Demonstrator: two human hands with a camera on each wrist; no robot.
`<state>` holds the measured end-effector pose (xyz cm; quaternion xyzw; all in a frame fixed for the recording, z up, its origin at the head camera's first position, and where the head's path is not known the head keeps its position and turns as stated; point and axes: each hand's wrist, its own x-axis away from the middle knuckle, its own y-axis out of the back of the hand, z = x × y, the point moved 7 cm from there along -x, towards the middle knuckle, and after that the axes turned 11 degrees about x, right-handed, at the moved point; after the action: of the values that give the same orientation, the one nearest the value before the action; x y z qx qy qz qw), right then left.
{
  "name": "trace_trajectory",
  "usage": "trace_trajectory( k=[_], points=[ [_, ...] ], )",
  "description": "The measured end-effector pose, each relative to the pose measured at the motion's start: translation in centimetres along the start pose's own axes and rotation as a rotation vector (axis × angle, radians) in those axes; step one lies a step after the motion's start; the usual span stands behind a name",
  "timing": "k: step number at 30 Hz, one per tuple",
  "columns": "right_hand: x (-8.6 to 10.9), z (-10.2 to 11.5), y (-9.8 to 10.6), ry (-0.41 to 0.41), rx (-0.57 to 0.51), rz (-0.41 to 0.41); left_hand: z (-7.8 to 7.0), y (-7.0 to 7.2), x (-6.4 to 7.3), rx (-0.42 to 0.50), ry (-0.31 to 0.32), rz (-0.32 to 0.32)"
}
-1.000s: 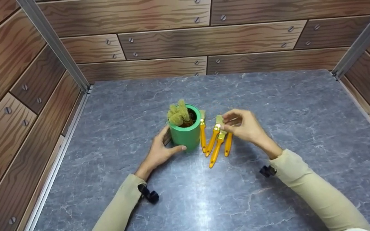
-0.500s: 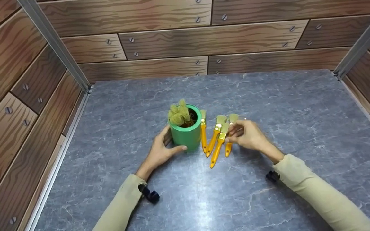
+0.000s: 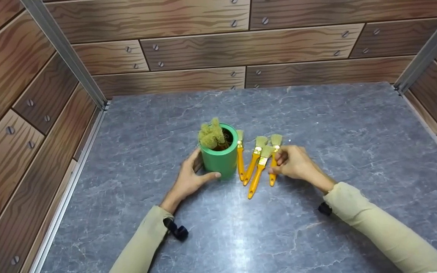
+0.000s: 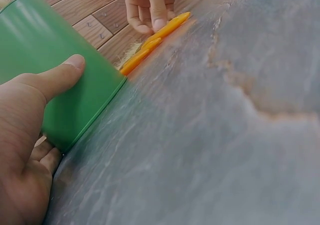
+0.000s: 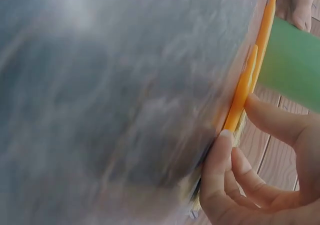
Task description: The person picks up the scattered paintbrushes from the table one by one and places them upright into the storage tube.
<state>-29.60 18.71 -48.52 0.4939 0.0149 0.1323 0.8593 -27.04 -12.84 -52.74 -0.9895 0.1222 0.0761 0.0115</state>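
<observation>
A green cylindrical pot [image 3: 220, 163] stands upright on the table, with fuzzy yellow-green tufts [image 3: 211, 135] sticking out of its dark inside. My left hand [image 3: 190, 180] holds the pot low on its left side, the thumb across the front and the fingers behind. Right of the pot lie several paintbrushes with orange handles and pale bristles. At the rightmost paintbrush [image 3: 272, 179], my right hand [image 3: 296, 163] pinches the handle between thumb and index finger. In the right wrist view those fingers lie on either side of the orange handle [image 5: 245, 87]. A neighbouring paintbrush [image 3: 256, 180] lies across another one's handle.
The grey marbled table [image 3: 157, 125] reaches back to a wood-patterned wall [image 3: 203, 49]. Metal posts [image 3: 68, 57] stand at its back corners, and another patterned panel [image 3: 17, 132] rises along the left side.
My right hand has moved from the bristles of the brushes down to the rightmost brush's handle, uncovering its bristles. The left hand and pot have stayed put.
</observation>
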Motion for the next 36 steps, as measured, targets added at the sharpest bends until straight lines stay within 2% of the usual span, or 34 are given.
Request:
trace_trajectory(
  k=[4, 11, 19, 25, 30, 36],
  points=[
    [0.1, -0.6, 0.4, -0.045, -0.007, 0.03, -0.1, 0.0, 0.1, 0.005, -0.011, -0.006],
    [0.1, -1.7, 0.2, -0.116, -0.056, 0.079, 0.3, 0.1, 0.5, -0.005, 0.012, -0.009],
    [0.1, -2.5, 0.0, -0.12, -0.136, 0.098, 0.5, 0.0, 0.4, -0.005, 0.014, -0.006],
    [0.3, -2.6, 0.5, -0.141, -0.28, 0.113, 0.3, -0.1, 0.3, 0.001, 0.001, -0.008],
    [0.4, -2.3, 1.8, -0.126, -0.375, 0.092, 0.2, 0.0, 0.3, 0.012, -0.014, -0.012],
    [0.4, -0.9, 3.4, -0.022, -0.489, 0.057, 0.0, -0.2, 0.2, 0.01, -0.017, -0.006]
  ],
)
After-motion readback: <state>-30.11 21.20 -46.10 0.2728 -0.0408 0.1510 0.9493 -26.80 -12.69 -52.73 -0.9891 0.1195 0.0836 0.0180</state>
